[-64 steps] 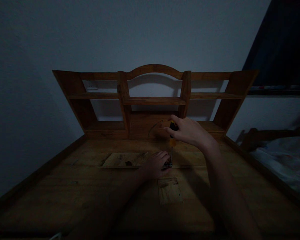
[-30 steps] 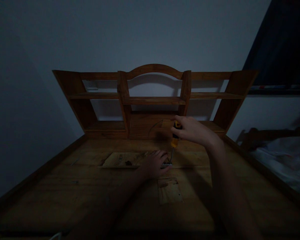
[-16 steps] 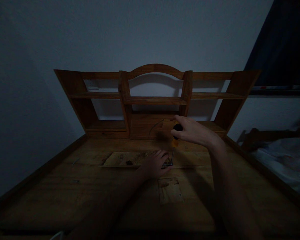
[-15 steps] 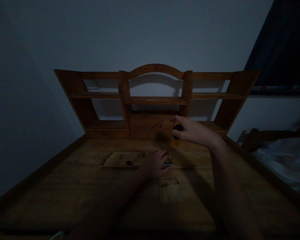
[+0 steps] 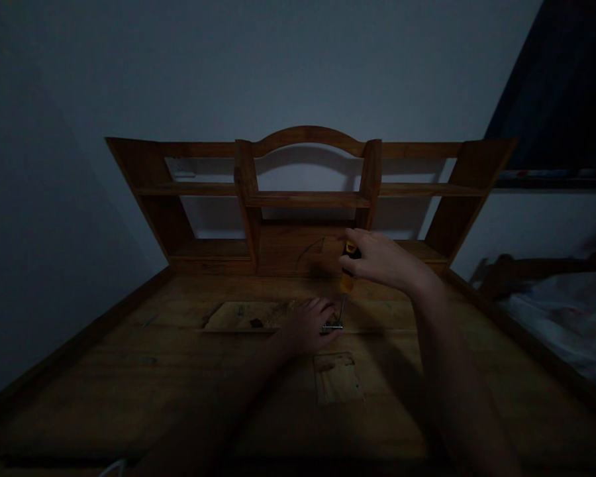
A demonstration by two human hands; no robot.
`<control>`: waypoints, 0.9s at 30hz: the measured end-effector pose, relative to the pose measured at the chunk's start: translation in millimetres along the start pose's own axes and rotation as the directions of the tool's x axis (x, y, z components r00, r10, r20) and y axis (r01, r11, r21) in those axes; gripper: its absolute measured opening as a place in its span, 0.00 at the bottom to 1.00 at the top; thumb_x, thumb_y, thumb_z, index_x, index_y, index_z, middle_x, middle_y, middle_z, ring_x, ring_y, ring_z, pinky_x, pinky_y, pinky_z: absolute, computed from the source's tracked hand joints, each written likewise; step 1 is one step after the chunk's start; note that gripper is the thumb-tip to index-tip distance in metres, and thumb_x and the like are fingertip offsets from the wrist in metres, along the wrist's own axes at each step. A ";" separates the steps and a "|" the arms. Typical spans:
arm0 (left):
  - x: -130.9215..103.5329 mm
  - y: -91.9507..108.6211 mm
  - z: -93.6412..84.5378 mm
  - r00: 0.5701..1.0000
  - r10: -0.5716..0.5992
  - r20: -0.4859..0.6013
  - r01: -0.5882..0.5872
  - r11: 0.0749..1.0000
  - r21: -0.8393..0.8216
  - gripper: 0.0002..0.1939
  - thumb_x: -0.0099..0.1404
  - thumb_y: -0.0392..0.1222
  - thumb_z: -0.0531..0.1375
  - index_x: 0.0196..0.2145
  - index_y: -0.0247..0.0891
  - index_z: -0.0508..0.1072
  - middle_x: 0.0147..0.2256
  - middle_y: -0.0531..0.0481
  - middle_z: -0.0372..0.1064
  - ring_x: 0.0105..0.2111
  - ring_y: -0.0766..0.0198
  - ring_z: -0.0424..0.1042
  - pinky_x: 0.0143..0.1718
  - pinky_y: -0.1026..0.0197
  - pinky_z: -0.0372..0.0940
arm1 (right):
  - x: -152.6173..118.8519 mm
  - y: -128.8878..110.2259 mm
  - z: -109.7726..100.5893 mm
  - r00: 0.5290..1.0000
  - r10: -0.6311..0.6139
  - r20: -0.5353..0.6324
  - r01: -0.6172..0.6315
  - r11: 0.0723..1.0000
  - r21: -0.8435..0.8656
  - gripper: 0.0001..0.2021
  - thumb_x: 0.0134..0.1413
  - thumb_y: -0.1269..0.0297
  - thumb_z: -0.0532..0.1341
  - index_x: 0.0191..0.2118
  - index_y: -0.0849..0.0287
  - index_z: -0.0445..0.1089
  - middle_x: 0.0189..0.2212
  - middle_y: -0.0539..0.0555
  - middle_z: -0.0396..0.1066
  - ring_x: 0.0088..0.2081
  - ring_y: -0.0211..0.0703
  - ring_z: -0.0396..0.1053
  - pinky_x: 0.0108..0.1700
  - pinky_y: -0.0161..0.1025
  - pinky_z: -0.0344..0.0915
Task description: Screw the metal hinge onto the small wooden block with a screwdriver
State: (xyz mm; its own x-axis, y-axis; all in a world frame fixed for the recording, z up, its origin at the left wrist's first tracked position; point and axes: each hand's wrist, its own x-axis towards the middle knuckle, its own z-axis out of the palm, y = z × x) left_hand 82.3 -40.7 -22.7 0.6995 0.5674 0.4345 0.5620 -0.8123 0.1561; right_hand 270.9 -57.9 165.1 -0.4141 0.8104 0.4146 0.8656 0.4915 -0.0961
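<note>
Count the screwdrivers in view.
1: the yellow-and-black-handled screwdriver, upright in the right hand, its metal shaft pointing down at the small silver metal piece by the left hand. Others could be hidden in shadow.

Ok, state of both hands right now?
Left hand: fingers at a small metal piece; grip cannot be told.
Right hand: closed on the yellow-and-black screwdriver.
</note>
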 end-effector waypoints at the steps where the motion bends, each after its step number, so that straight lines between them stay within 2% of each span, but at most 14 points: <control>1: 0.1 0.6 -0.5 1.000 0.000 -0.002 0.000 1.000 -0.002 0.22 0.68 0.54 0.55 0.53 0.38 0.66 0.52 0.42 0.65 0.53 0.52 0.64 0.53 0.50 0.63 | -0.3 -0.5 -0.9 1.000 -0.016 0.006 0.016 1.000 0.016 0.16 0.58 0.58 0.56 0.48 0.59 0.68 0.45 0.59 0.74 0.44 0.51 0.72 0.42 0.40 0.63; 4: 0.5 1.9 -1.9 1.000 -0.002 -0.004 0.002 1.000 -0.004 0.22 0.68 0.54 0.55 0.53 0.38 0.66 0.52 0.42 0.65 0.53 0.52 0.64 0.53 0.50 0.63 | -0.9 -2.9 -1.2 1.000 -0.006 0.014 0.006 1.000 0.003 0.14 0.61 0.58 0.54 0.47 0.58 0.69 0.39 0.58 0.76 0.41 0.50 0.73 0.39 0.39 0.62; 9: 0.5 1.1 -1.3 1.000 -0.001 -0.003 0.001 1.000 -0.007 0.23 0.68 0.55 0.55 0.54 0.39 0.65 0.53 0.42 0.64 0.53 0.51 0.64 0.54 0.48 0.63 | -0.5 -2.8 1.7 0.994 0.112 -0.012 -0.112 0.987 -0.113 0.21 0.61 0.47 0.52 0.46 0.59 0.68 0.32 0.59 0.76 0.35 0.53 0.73 0.34 0.41 0.62; 11: 0.4 0.2 -0.2 1.000 -0.003 -0.005 0.003 1.000 -0.014 0.23 0.67 0.55 0.55 0.54 0.39 0.65 0.53 0.42 0.64 0.53 0.51 0.64 0.54 0.48 0.63 | -1.2 -1.6 0.1 0.996 0.092 0.012 -0.091 0.994 -0.067 0.20 0.60 0.49 0.53 0.47 0.59 0.68 0.36 0.60 0.76 0.38 0.53 0.73 0.36 0.42 0.63; 14: 0.0 -0.7 0.9 1.000 -0.003 -0.008 0.003 1.000 -0.027 0.23 0.68 0.55 0.55 0.54 0.39 0.65 0.53 0.42 0.64 0.53 0.52 0.64 0.53 0.48 0.63 | -3.3 -1.1 -4.6 0.999 0.030 0.041 -0.031 0.999 0.018 0.16 0.59 0.56 0.55 0.48 0.59 0.68 0.44 0.61 0.75 0.43 0.53 0.72 0.40 0.41 0.63; 19: -0.2 -0.4 1.2 1.000 0.001 -0.011 -0.001 1.000 -0.023 0.23 0.68 0.55 0.54 0.54 0.38 0.66 0.52 0.41 0.65 0.52 0.52 0.64 0.53 0.49 0.63 | -4.3 -3.2 -6.6 0.999 -0.029 0.043 0.027 0.998 0.050 0.14 0.60 0.59 0.55 0.48 0.58 0.68 0.40 0.57 0.76 0.40 0.48 0.73 0.39 0.38 0.63; 22: 0.2 0.2 1.0 1.000 0.001 -0.015 -0.001 1.000 -0.029 0.22 0.68 0.55 0.54 0.53 0.40 0.66 0.52 0.42 0.65 0.52 0.52 0.65 0.52 0.48 0.63 | -2.4 -4.0 -3.6 1.000 0.005 0.009 -0.005 1.000 -0.011 0.14 0.62 0.55 0.54 0.45 0.58 0.69 0.35 0.57 0.76 0.37 0.48 0.73 0.35 0.38 0.61; 27: 0.7 0.1 0.5 1.000 0.004 -0.002 -0.004 1.000 -0.019 0.22 0.68 0.54 0.55 0.55 0.40 0.65 0.53 0.42 0.64 0.52 0.51 0.65 0.52 0.47 0.63 | -0.6 -5.4 -1.7 0.997 0.072 -0.020 -0.074 0.992 -0.105 0.22 0.60 0.43 0.52 0.42 0.58 0.70 0.33 0.59 0.76 0.36 0.52 0.73 0.34 0.40 0.62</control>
State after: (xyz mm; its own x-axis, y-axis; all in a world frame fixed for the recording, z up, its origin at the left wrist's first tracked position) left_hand 83.1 -40.2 -22.8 0.7009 0.5640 0.4367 0.5509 -0.8169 0.1710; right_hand 267.0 -61.5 166.9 -0.3450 0.8370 0.4248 0.9185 0.3943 -0.0308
